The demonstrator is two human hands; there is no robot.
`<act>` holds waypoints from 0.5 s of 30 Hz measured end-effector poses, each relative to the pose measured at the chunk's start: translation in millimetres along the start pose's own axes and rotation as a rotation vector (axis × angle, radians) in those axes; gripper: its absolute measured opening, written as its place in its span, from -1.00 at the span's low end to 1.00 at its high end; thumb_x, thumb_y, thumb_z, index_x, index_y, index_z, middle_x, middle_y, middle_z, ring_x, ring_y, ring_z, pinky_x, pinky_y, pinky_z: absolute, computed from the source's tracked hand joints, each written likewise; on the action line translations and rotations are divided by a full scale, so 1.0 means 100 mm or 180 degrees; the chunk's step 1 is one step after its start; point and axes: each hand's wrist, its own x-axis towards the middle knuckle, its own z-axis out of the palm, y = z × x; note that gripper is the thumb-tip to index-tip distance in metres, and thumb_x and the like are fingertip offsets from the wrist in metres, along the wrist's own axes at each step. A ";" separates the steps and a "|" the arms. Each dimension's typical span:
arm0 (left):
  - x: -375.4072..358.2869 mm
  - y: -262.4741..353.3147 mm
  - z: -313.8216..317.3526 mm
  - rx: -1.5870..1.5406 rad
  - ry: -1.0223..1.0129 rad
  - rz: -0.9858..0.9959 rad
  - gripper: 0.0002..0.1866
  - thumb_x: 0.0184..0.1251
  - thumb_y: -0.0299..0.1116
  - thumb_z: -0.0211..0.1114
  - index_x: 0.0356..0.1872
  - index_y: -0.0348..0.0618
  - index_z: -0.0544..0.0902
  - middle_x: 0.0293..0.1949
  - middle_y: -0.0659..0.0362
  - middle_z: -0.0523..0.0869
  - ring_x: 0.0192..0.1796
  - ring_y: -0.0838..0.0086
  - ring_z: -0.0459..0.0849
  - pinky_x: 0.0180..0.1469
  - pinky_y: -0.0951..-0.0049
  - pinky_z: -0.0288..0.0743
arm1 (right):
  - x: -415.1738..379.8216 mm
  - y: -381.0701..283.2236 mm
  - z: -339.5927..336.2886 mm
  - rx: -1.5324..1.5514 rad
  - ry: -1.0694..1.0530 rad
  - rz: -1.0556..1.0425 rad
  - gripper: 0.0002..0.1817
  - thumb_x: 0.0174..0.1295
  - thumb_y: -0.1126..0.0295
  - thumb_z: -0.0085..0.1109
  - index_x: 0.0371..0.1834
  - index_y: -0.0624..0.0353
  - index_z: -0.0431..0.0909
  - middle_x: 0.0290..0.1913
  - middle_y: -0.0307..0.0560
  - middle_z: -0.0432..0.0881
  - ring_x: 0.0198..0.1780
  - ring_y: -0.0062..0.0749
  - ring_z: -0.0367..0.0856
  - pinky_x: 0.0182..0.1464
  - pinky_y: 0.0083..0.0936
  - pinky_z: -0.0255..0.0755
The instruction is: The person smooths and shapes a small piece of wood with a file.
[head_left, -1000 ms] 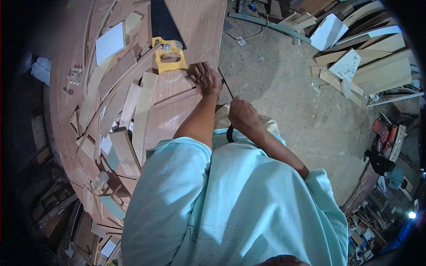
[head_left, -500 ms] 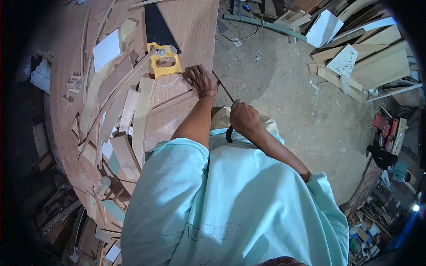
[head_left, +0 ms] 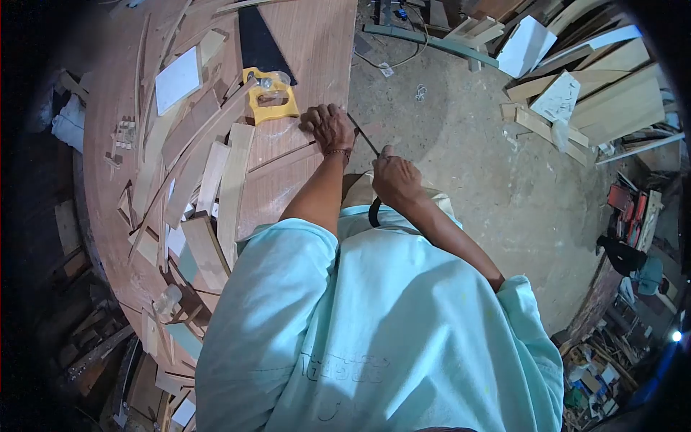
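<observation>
My left hand (head_left: 331, 129) presses down at the table's right edge, over a thin wood strip (head_left: 282, 157) that lies on the wooden table (head_left: 317, 43). Its fingers are bent over the strip, whose end sticks out a little past the edge. My right hand (head_left: 396, 178) is closed round the near end of a thin dark tool (head_left: 366, 135), which slants up to the edge beside my left hand. The tool's handle is hidden in the fist. Just beyond my left hand lies a handsaw (head_left: 272, 96) with a yellow handle and a dark blade.
Wood offcuts (head_left: 232, 180) and a white board piece (head_left: 178, 81) cover the table's left part. Boards (head_left: 612, 101) lean in a pile at the upper right, above the concrete floor (head_left: 497, 194). Red items (head_left: 625, 209) are at the far right.
My right hand and the dark tool have shifted slightly up toward the table edge. My left hand stays pressed on the strip. The whole view has shifted a little.
</observation>
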 end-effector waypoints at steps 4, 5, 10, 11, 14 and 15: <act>0.03 -0.02 -0.08 -0.0065 -0.0337 -0.0041 -0.79 0.09 -0.24 -0.02 -0.36 -0.11 0.49 -0.25 0.09 0.44 -0.04 0.23 0.28 0.02 0.14 0.02 | -0.06 -0.05 -0.17 -0.0511 0.0182 -0.0343 -0.83 0.01 0.47 -0.12 -0.42 0.35 0.42 -0.55 0.10 0.54 -0.45 -0.17 0.58 -0.43 -0.37 0.45; 0.03 -0.06 -0.08 -0.0108 -0.0281 0.0169 -0.79 0.09 -0.25 -0.03 -0.37 -0.12 0.49 -0.26 0.09 0.44 -0.05 0.22 0.29 0.02 0.14 0.03 | -0.06 -0.05 -0.16 -0.0652 0.0268 -0.0483 -0.85 -0.02 0.47 -0.10 -0.45 0.31 0.44 -0.54 0.07 0.54 -0.45 -0.19 0.58 -0.45 -0.40 0.45; 0.04 -0.17 -0.09 0.0118 -0.0163 0.0967 -0.79 0.10 -0.27 -0.04 -0.39 -0.16 0.49 -0.30 0.07 0.44 -0.08 0.17 0.31 0.04 0.10 0.02 | -0.06 -0.18 -0.20 -0.0920 0.0242 -0.0745 -0.90 -0.10 0.47 -0.03 -0.56 0.19 0.51 -0.51 -0.02 0.57 -0.44 -0.26 0.58 -0.48 -0.46 0.45; 0.03 -0.15 -0.11 0.0143 -0.0190 0.0903 -0.78 0.07 -0.28 -0.01 -0.38 -0.20 0.47 -0.30 0.04 0.43 -0.08 0.16 0.31 0.02 0.10 0.04 | -0.05 -0.21 -0.20 -0.0959 0.0226 -0.0694 -0.90 -0.11 0.47 -0.02 -0.57 0.16 0.52 -0.50 -0.04 0.57 -0.43 -0.27 0.58 -0.48 -0.47 0.45; 0.03 -0.10 -0.10 0.0021 -0.0088 0.0712 -0.77 0.04 -0.28 0.02 -0.38 -0.25 0.45 -0.27 -0.01 0.40 -0.06 0.12 0.30 0.02 0.07 0.05 | -0.06 -0.24 -0.27 -0.1063 0.0174 -0.0696 -0.90 -0.13 0.46 0.00 -0.58 0.11 0.54 -0.49 -0.06 0.57 -0.43 -0.30 0.59 -0.47 -0.49 0.45; 0.00 -0.11 -0.11 -0.0097 0.0038 0.0580 -0.76 0.04 -0.28 0.02 -0.38 -0.27 0.44 -0.25 -0.03 0.39 -0.04 0.09 0.28 0.03 0.04 0.03 | -0.08 -0.25 -0.27 -0.1105 0.0132 -0.0762 -0.90 -0.13 0.46 0.00 -0.57 0.11 0.54 -0.49 -0.06 0.57 -0.42 -0.30 0.59 -0.47 -0.49 0.45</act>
